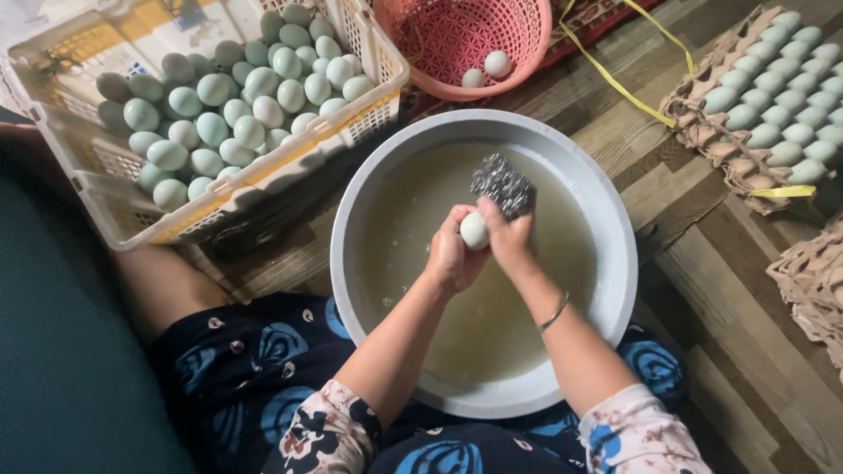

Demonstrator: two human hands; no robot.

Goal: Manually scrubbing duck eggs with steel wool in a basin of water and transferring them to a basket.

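Observation:
My left hand (450,254) grips a pale egg (474,230) over a grey basin (615,263) filled with cloudy water. My right hand (507,235) holds a steel wool scrubber (501,185) pressed against the top of the egg. Both hands meet above the middle of the basin. A thin bracelet sits on my right wrist.
A white plastic crate (114,219) full of pale green eggs stands at the upper left. A pink basket (518,53) with two eggs sits beyond the basin. Cardboard trays (702,123) of eggs lie at the right on the wooden floor. My patterned clothing is at the bottom.

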